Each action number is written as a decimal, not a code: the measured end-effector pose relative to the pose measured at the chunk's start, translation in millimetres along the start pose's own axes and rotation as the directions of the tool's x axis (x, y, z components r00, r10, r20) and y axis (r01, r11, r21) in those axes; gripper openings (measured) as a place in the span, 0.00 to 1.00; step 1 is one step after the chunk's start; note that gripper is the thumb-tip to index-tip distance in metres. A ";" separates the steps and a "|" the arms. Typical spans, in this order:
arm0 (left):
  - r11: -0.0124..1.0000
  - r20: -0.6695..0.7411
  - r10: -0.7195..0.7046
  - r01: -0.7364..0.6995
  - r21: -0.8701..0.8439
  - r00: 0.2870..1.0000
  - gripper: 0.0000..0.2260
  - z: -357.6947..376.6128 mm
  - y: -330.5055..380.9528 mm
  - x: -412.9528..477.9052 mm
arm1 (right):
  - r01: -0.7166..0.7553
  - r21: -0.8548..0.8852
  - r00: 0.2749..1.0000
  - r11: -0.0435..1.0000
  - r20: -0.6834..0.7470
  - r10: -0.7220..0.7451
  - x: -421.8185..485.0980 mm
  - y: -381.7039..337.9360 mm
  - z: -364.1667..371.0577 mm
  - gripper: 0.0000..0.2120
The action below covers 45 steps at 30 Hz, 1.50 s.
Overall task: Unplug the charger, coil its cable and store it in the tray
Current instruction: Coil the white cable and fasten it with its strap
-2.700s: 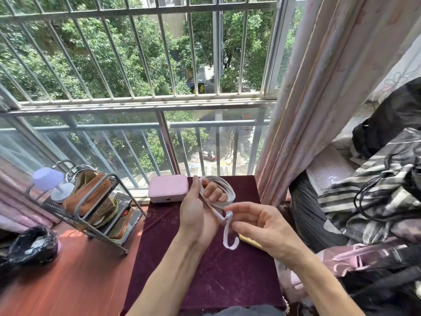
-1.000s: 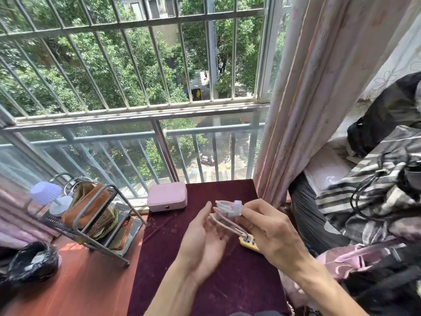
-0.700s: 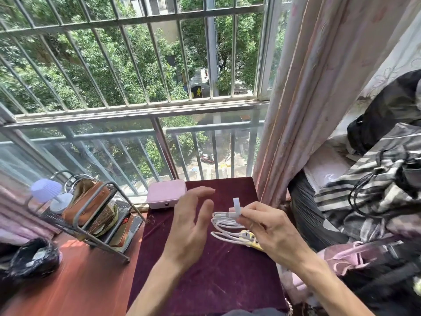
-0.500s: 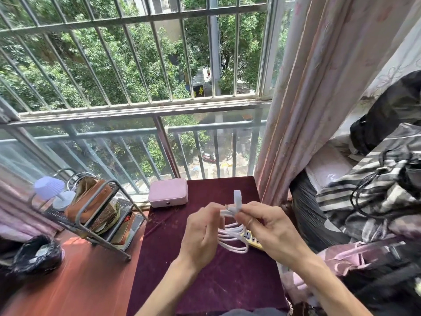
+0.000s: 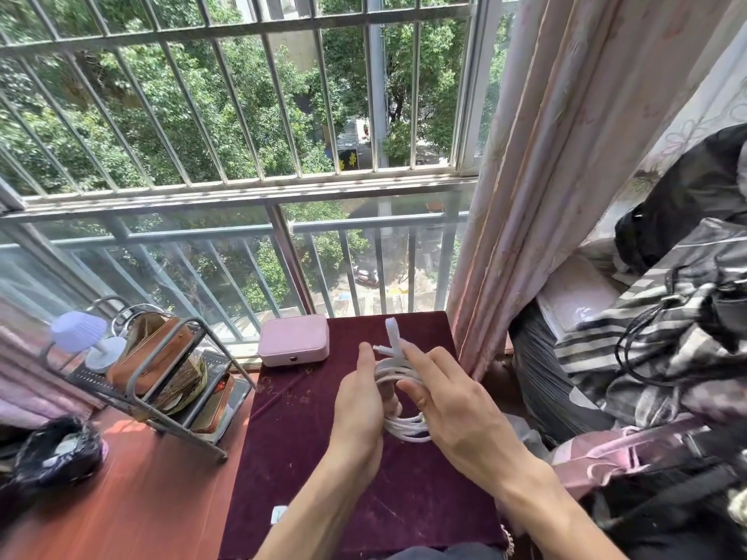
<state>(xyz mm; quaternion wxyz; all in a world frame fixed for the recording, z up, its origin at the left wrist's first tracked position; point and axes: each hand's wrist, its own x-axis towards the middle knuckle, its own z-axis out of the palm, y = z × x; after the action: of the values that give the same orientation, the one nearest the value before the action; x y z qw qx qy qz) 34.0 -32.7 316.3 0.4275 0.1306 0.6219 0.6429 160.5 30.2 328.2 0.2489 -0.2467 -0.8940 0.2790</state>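
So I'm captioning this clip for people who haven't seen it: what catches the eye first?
First, the two hands at centre: the left hand and right hand hold a coiled white cable over the dark red cloth, one end sticking up. Behind them, a pink box sits by the barred window, and a metal rack stands left.

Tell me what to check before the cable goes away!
1. Cable coiled in loops: ok.
2. Both hands hold the coil, left hand and right hand: ok.
3. Loose end tucked in: not ok, it sticks up.
4. Cable free of any socket: cannot tell, hands hide part of it.
5. Tray spotted: cannot tell; only a pink box and a metal rack show.
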 end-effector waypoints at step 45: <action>0.657 0.144 0.278 -0.297 0.692 0.950 0.28 4.9 26.9 -4.7 | -0.240 0.599 0.940 0.764 0.341 0.028 7.5 21.9 -20.4 0.35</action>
<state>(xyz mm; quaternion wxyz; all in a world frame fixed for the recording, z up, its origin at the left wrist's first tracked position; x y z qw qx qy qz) 29.8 -28.9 343.5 0.2454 0.3888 0.7861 0.4132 173.3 58.0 331.6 0.1522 -0.1657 -0.7553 0.6156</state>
